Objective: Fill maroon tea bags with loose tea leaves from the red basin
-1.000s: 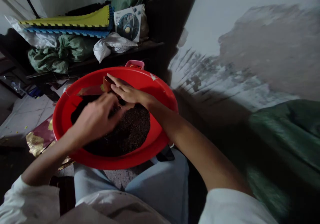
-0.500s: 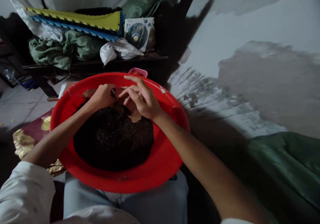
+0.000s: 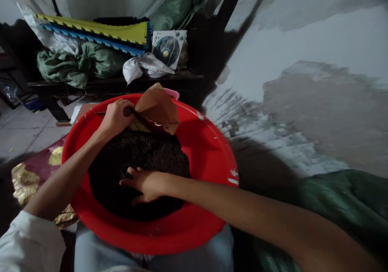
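A wide red basin (image 3: 209,159) rests across my lap, with a heap of dark, fine, loose material like dried tea leaves (image 3: 163,154) in it. At the basin's far side my left hand (image 3: 117,117) is closed on the edge of a brown paper bag (image 3: 159,108). The bag lies tilted, its wide end to the right, and a yellowish patch shows below it. Low over the heap is my right hand (image 3: 147,185), palm down with fingers spread and nothing seen in it. Its fingertips are at the dark material; how deep they reach cannot be made out.
Beyond the basin, a dark bench (image 3: 109,82) bears green sacks (image 3: 100,60), white bags, yellow and blue foam mats (image 3: 100,27) and a box with a fan picture (image 3: 169,47). A pink container (image 3: 172,94) sits behind the rim. A maroon-and-gold bag (image 3: 39,167) lies at left; green sacking (image 3: 342,199) at right.
My right hand has moved from beside the left hand down and toward me, over the dark heap. The paper bag now stands up more, with its side showing, still in my left hand.
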`<state>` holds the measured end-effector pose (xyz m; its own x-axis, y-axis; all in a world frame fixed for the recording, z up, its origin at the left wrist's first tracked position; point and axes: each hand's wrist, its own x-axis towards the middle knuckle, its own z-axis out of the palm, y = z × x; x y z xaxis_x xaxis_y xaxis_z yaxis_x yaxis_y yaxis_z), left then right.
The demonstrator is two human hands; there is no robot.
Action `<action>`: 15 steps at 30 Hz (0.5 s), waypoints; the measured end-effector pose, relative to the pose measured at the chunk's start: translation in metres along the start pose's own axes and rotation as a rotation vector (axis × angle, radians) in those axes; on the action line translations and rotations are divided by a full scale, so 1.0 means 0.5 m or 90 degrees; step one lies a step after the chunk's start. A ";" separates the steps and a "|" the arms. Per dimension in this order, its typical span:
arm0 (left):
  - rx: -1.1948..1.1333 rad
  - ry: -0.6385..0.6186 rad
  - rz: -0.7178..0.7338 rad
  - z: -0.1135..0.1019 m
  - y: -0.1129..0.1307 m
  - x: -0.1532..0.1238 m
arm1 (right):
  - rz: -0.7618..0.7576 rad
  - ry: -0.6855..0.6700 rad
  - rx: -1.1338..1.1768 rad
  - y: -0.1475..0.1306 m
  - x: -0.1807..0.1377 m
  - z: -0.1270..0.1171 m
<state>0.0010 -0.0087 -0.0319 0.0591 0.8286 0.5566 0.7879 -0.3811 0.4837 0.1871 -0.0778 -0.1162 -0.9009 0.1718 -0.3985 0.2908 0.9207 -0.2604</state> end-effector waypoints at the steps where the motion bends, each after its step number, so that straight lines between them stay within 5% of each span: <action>1: -0.004 0.009 -0.012 -0.005 -0.003 0.001 | 0.000 -0.020 -0.001 0.002 0.002 -0.002; 9: -0.013 0.067 -0.070 -0.038 -0.032 0.009 | -0.081 -0.060 -0.022 0.019 0.002 -0.041; 15: -0.050 0.081 -0.113 -0.046 -0.044 0.011 | -0.164 0.185 0.108 0.070 -0.018 -0.077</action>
<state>-0.0303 -0.0052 -0.0240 -0.1589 0.8289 0.5364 0.7287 -0.2681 0.6302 0.1927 -0.0337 -0.0877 -0.9974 0.0570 -0.0435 0.0707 0.8801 -0.4695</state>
